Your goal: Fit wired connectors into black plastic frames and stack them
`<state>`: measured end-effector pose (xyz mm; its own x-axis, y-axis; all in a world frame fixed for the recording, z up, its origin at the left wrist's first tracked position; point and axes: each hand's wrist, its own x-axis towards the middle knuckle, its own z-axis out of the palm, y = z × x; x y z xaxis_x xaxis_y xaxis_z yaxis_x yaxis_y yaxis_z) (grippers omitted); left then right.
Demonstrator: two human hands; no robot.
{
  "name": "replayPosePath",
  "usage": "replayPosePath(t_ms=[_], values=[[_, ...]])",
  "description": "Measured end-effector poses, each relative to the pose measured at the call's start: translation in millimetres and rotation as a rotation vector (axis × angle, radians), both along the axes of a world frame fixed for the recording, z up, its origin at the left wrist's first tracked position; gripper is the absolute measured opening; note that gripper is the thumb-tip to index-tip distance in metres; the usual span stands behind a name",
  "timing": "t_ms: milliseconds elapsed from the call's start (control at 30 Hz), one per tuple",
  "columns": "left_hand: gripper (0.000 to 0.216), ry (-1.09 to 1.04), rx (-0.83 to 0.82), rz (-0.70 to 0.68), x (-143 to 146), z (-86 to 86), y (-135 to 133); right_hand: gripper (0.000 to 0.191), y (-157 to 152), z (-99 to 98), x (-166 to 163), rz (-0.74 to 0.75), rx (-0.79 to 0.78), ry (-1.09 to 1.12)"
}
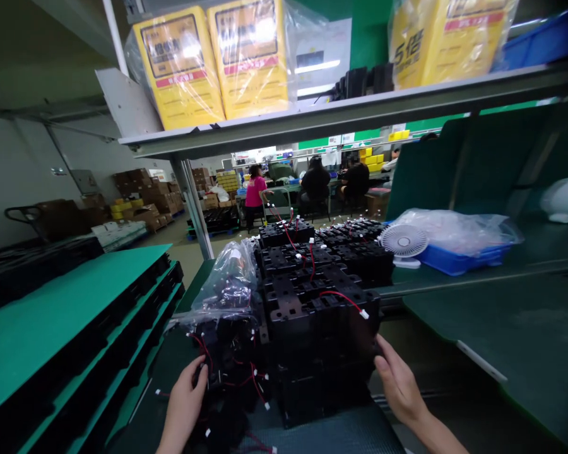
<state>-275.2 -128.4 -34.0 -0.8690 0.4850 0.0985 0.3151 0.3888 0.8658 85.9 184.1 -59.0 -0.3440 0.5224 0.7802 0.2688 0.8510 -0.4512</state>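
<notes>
A stack of black plastic housings (312, 340) stands in front of me, several with red wires ending in white plugs (363, 313). My right hand (400, 384) is at the stack's right side, thumb and forefinger closed at the edge of a housing; its other fingertips are partly hidden. On the left, my left hand (185, 397) pinches a dark part at the edge of a pile of black plastic parts with red wires (239, 366). The exact shape of that part is hard to make out. Behind this pile lies a clear plastic bag (231, 277) of small parts.
Green-topped stacked boards (66, 315) stand at the left. To the right are a small white fan (404, 241) and a blue tray (464, 257) under plastic film. Yellow boxes (250, 57) sit on the shelf (312, 120) overhead. People (315, 180) sit farther back.
</notes>
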Motion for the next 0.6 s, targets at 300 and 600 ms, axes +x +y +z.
replayPosePath(t_ms=[300, 600], values=[[0.049, 0.109, 0.06, -0.004, 9, 5.0, -5, 0.047, -2, 5.5, 0, -0.05, 0.045, -0.039], [0.036, 0.212, 0.078, -0.08, 17, 9.3, -6, 0.048, -2, 3.0, 0, -0.068, 0.022, -0.031]])
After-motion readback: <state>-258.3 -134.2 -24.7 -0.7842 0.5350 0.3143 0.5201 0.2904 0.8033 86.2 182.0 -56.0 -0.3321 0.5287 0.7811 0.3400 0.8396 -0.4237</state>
